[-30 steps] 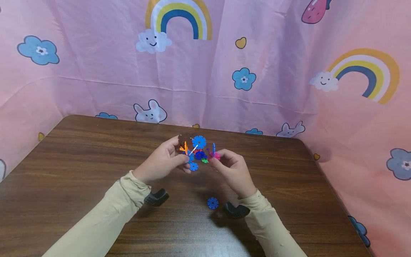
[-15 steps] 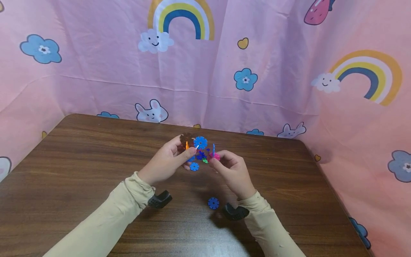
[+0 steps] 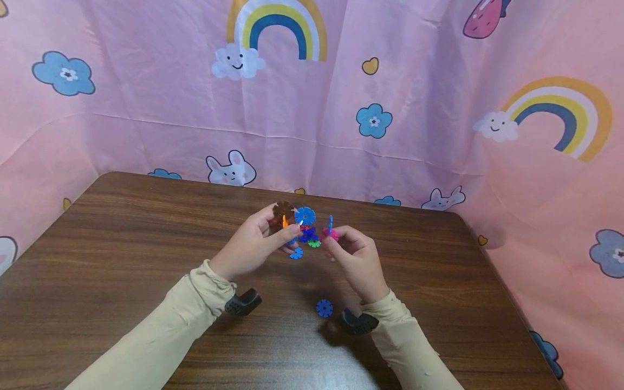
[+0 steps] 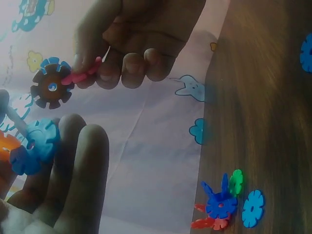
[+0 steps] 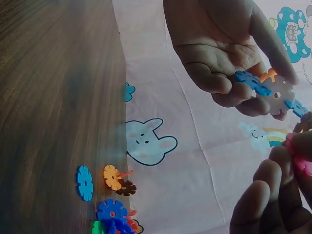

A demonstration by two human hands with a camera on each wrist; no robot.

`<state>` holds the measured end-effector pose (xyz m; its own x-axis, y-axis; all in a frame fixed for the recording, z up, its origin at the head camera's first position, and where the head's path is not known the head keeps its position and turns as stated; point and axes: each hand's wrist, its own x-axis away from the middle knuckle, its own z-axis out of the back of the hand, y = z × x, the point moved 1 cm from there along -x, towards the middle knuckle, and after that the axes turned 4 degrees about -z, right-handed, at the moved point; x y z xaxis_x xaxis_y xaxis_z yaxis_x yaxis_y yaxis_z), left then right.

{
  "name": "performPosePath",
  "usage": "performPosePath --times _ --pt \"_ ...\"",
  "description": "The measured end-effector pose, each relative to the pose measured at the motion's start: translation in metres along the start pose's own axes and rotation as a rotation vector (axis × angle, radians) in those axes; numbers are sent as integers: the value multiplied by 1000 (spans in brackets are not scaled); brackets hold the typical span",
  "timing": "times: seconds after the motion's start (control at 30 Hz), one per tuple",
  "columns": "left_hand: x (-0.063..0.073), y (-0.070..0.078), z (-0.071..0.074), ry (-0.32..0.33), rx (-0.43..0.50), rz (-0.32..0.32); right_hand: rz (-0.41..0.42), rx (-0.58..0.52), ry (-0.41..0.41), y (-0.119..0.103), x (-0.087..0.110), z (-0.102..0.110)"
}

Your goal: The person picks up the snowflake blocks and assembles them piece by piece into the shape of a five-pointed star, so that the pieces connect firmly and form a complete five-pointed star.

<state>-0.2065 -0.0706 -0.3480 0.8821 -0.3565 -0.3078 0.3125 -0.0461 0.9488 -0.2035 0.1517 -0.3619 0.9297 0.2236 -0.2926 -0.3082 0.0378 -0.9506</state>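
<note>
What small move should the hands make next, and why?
Probably ease the right hand toward the left hand, bringing the pink disc nearer the white disc: each hand pinches one, a blue disc appears slotted into the pink, and a gap separates the hands.

Pink disc (image 3: 333, 234), white disc (image 5: 282, 103), midair

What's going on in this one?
Someone is handling notched discs above a wooden table. The left hand pinches a whitish disc, with a blue disc and an orange disc against it. The right hand pinches a pink disc. On the table, a loose disc lies nearer the person, apart from a colourful cluster.
</note>
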Motion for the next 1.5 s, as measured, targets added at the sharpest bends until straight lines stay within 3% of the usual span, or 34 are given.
performPosePath --times 0.13,0.4,0.67,0.87,1.0,1.2,1.4,1.5 --pt "0 2 0 -8 9 8 -2 21 11 0 0 0" --pt "3 3 1 11 -76 30 -32 22 -17 0 1 -2" --pt "3 2 -2 2 -29 31 -94 -78 -61 2 3 -4" --pt "3 3 -2 -2 -59 26 -127 -110 -69 4 3 -5" --pt "3 5 -3 31 -84 18 -147 -151 -93 4 3 -6" --pt "2 7 -6 89 -16 37 -158 -203 -146 2 3 -8" --pt "2 7 -5 170 -153 22 -160 -212 -142 3 3 -10" --pt "4 7 -5 175 -129 40 -163 -231 -131 4 4 -10"
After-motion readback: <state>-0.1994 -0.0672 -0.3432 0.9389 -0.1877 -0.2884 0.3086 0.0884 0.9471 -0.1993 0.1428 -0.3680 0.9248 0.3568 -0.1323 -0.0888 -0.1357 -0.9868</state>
